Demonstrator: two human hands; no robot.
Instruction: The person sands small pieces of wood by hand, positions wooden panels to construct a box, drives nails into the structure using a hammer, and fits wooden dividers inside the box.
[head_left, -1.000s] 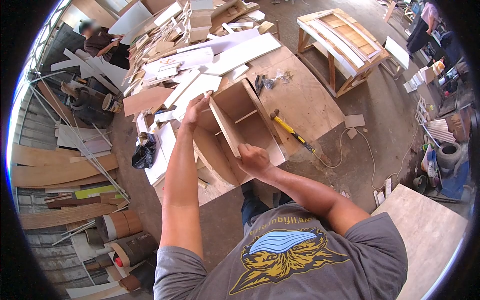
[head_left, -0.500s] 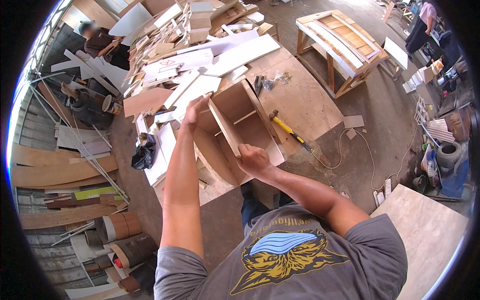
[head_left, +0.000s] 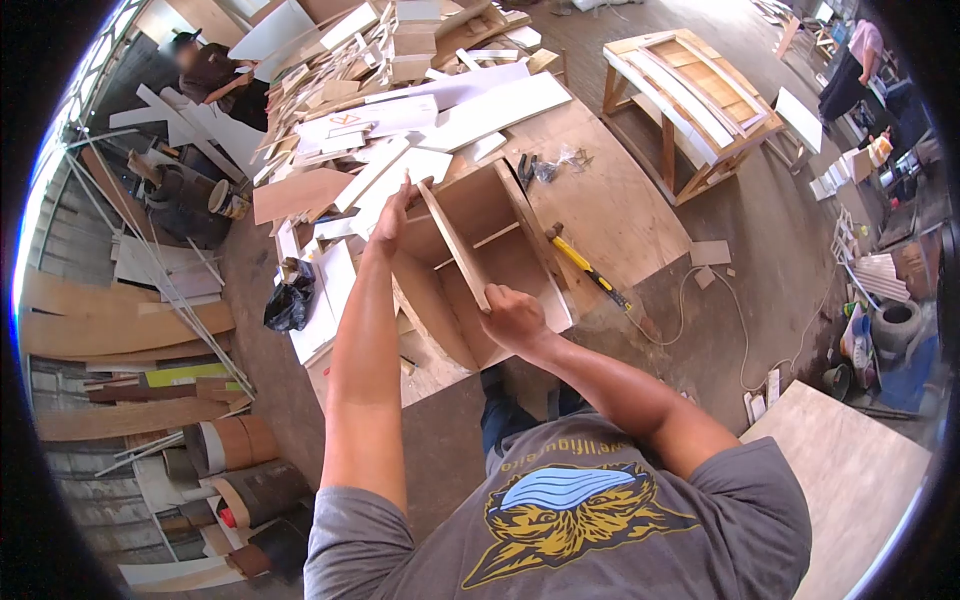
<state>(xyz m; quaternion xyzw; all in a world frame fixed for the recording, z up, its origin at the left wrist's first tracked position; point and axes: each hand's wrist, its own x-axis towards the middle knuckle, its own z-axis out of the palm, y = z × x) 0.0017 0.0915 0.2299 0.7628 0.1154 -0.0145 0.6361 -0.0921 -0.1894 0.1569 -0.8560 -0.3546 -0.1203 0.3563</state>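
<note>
A wooden box (head_left: pixel 430 295) with a curved side stands on the plywood table (head_left: pixel 610 190), its open top facing me. Across its middle runs a divider board (head_left: pixel 455 238). My right hand (head_left: pixel 515 318) is closed round the near end of this board. At the far end my left hand (head_left: pixel 393 215) is against the board and the box's left edge, fingers pointing away and its palm side hidden. Just right of the box lies a hammer (head_left: pixel 588 268) with a yellow and black handle. Black pliers (head_left: pixel 525 170) and a small clear bag (head_left: pixel 546 172) lie beyond.
Wood offcuts (head_left: pixel 350 85) and white boards (head_left: pixel 500 108) cover the table's far left. A black plastic bag (head_left: pixel 290 296) hangs by its left edge. A wooden frame (head_left: pixel 690 95) stands back right. One person (head_left: pixel 215 75) sits back left; another (head_left: pixel 858 60) stands far right.
My left hand has shifted slightly at the far end of the divider, its fingers now more raised. My right hand keeps its hold. The whole view has shifted a little.
</note>
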